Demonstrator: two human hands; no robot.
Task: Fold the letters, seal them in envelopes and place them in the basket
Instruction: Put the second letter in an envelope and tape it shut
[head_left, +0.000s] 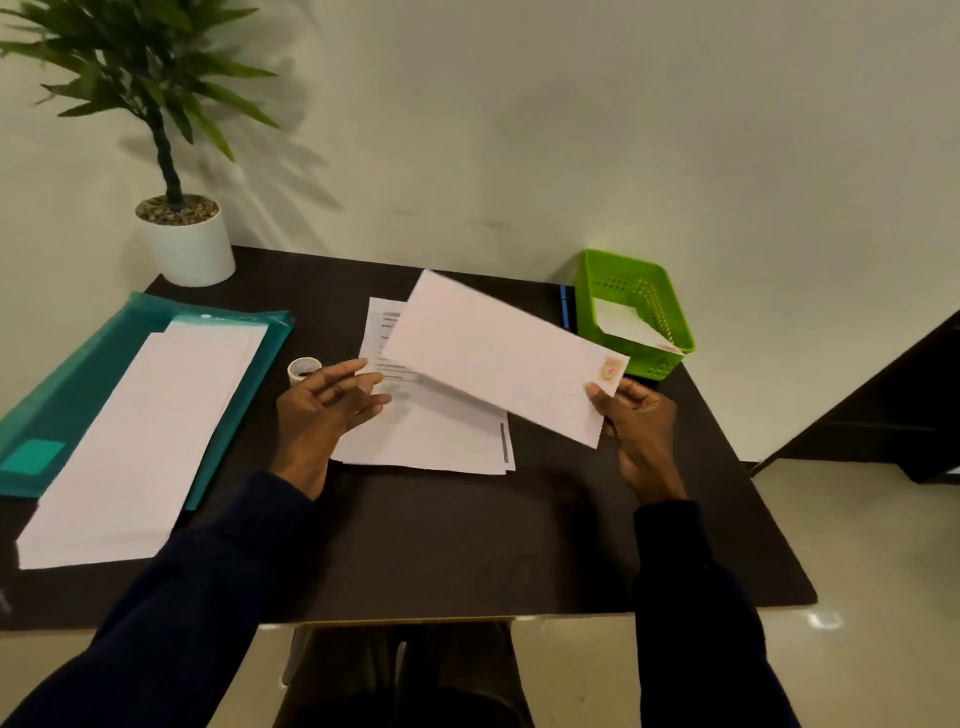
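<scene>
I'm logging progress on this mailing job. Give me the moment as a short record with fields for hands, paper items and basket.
right hand: pinches the stamped envelope at its stamped end, held tilted above the table
left hand: open, fingers straight, at the left edge of the letters
letters: unfolded stack lying flat mid-table
basket: green, far right corner, holds a second envelope
other: tape roll by the left hand; teal folder with white sheets, left

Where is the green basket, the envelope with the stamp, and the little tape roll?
Green plastic basket (662, 306): head view, on its perforated right wall.
White stamped paper envelope (498, 358): head view, middle of its face.
Small white tape roll (294, 375): head view, on its outer side.
</scene>
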